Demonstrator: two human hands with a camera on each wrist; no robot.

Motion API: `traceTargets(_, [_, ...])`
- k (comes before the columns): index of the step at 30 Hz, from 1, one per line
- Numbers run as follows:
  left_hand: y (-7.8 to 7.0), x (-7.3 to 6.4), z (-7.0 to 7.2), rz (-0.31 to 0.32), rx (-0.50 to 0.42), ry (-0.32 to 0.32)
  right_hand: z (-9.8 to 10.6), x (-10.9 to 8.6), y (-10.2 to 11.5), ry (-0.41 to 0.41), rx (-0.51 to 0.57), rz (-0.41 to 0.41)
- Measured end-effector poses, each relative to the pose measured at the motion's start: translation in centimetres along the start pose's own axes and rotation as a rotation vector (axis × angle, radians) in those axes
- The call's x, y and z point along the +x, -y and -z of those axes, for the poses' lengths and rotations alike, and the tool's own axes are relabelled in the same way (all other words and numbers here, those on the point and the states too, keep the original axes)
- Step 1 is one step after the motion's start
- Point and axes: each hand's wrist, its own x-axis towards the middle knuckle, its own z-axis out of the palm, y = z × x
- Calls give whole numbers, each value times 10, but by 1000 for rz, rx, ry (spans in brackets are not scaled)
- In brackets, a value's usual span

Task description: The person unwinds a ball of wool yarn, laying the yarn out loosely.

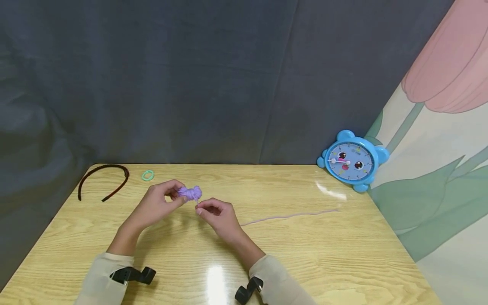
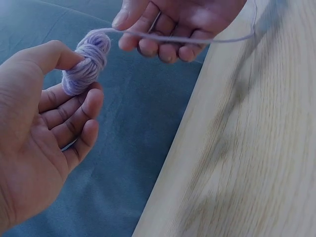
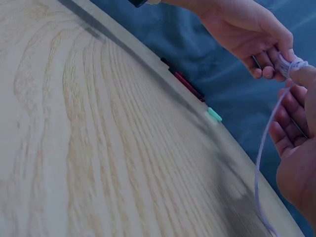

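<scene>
While the left hand [image 1: 157, 202] pinches the yarn bundle [image 1: 192, 193], its strand [image 2: 170, 38] leads rightward. The right hand [image 1: 222, 217] pinches that strand.

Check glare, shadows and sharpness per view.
Head: bright glare low on the table, smaller patch below the blue clock; left wrist: strands distinct on the yarn bundle, soft shadows across the table; right wrist: shadow streaks along the table's edge.
</scene>
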Motion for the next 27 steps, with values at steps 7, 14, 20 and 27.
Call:
traceTargets(7, [-2,0,0,7,-8,1,8,-4,4,-55,12,23])
traceTargets(14, [-3,-1,0,24,-41,11,28,-5,11,-102,9,72])
traceTargets(20, [-5,-2,0,26,-69,21,48,-2,14,-168,12,101])
traceTargets(27, [-7,-2,1,25,-59,17,65,-3,16,-203,9,99])
